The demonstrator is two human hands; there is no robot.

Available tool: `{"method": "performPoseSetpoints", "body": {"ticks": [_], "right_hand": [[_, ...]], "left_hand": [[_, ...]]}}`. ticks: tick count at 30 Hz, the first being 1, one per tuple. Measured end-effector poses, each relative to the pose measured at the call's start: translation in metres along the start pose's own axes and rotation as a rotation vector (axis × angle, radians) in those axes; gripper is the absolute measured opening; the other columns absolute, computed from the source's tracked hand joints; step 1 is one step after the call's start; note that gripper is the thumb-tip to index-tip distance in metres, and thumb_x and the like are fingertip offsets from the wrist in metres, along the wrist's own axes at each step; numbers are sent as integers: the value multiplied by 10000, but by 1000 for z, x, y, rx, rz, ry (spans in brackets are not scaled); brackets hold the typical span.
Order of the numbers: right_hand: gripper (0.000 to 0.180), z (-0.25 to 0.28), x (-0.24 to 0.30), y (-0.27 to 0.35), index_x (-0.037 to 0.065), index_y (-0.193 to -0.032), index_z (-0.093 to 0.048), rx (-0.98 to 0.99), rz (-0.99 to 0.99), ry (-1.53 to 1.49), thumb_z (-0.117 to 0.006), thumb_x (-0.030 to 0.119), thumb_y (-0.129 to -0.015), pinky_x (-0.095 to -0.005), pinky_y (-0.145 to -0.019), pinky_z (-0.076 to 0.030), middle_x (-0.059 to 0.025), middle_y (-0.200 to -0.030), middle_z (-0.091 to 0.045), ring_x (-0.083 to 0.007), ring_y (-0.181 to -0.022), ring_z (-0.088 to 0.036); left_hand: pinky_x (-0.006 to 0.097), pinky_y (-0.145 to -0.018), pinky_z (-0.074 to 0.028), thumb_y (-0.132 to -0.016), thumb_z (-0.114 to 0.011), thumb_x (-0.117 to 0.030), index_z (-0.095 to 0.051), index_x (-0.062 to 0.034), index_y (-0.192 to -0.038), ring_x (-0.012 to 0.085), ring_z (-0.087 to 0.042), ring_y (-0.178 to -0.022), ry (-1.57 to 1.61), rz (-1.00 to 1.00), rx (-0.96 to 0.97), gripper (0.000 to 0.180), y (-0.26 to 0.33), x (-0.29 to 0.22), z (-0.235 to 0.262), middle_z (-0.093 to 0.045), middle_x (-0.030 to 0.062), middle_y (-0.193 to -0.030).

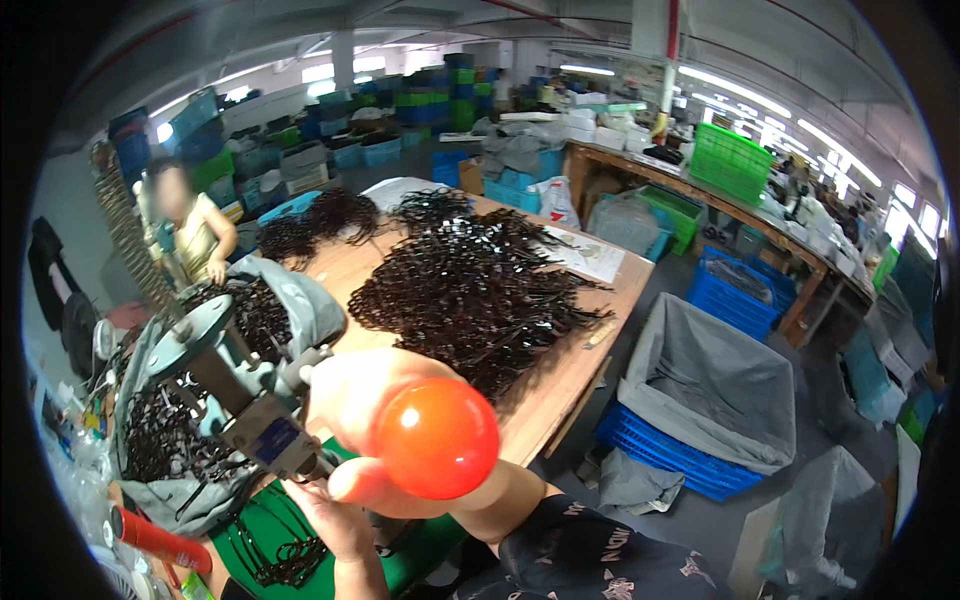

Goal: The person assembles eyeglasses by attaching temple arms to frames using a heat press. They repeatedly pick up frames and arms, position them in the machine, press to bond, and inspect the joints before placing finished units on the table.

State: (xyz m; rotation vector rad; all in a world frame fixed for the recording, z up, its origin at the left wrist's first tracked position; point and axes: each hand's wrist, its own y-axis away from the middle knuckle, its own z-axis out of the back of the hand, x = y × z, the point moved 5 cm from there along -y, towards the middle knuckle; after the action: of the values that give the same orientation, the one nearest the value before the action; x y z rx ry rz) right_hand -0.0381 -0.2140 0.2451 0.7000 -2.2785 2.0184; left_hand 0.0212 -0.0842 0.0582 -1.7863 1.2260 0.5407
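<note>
Head view. The right hand (375, 430) wraps the glossy orange-red ball knob (436, 438) of a grey metal hand-press (240, 385), fingers closed round it from behind. The knob looks hard, smooth and likely slippery (best palmed fully, not pinched). The left hand (335, 515) sits under the press head on the green mat (420, 550), touching thin dark wire-like frame pieces (285, 560); how tightly it closes cannot be told. These pieces seem light, springy, easily tangled; take them by an edge.
</note>
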Motion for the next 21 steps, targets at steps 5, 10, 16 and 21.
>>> {"method": "performPoseSetpoints", "body": {"ticks": [5,10,16,21], "right_hand": [[272,-2,-7,5,51,-778,-471,5,48,27,-734,95,-722,-255,-552,-344,-28,-700,-451,-135,-613,-425],[287,-4,-10,5,42,-780,-468,5,-4,-43,-740,119,-728,-245,-555,-349,-28,-698,-446,-134,-604,-419],[279,-3,-8,3,41,-783,-473,7,-47,-95,-737,112,-729,-244,-567,-353,-33,-712,-446,-134,-622,-420],[279,-4,-12,4,38,-779,-475,6,-5,-97,-739,109,-726,-245,-570,-353,-38,-716,-445,-136,-626,-418]], "left_hand": [[265,-696,-478,-858,-471,-51,-310,-43,-1263,133,-496,-898,23,71,-71,436,-3,-8,5,-465,60,-1072],[234,-575,-481,-736,-476,119,-310,-47,-1258,125,-495,-813,-35,102,-70,572,-4,-16,2,-472,45,-991],[236,-582,-479,-759,-476,99,-310,-55,-1257,131,-502,-820,-35,105,-52,547,-3,-17,-1,-481,46,-1001],[238,-600,-479,-776,-499,86,-292,-69,-1291,131,-497,-850,13,99,-47,577,-2,-9,10,-475,40,-1051]]}}
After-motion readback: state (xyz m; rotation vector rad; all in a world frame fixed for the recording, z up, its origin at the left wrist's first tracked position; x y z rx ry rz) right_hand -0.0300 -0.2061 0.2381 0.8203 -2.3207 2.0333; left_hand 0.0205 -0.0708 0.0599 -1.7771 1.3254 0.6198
